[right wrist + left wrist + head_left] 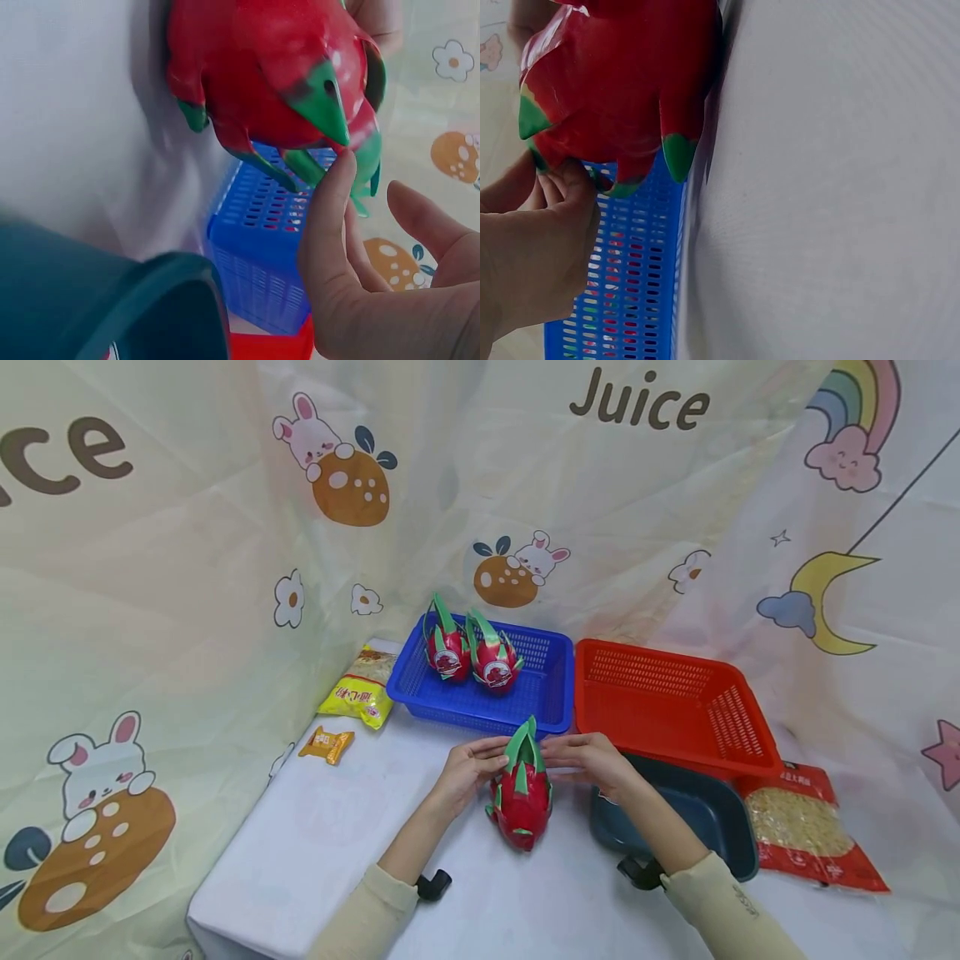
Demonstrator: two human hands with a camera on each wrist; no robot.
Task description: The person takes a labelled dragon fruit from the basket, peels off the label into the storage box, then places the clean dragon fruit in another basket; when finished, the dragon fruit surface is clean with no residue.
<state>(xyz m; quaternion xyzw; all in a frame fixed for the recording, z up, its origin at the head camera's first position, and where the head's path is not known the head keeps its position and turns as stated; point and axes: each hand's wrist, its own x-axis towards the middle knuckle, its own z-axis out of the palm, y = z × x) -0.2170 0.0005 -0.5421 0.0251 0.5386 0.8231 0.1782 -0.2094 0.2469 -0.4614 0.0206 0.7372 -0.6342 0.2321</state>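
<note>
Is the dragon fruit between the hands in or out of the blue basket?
Out: in the head view, the dragon fruit is over the white table, before the blue basket.

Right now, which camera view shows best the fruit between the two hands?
The head view, because the fruit shows its whole length there. Both wrist views show it close, but cut off by the upper picture edge.

Forearms [415, 841] converging; left hand [467, 774] pinching, right hand [599, 763] loosely extended.
</note>
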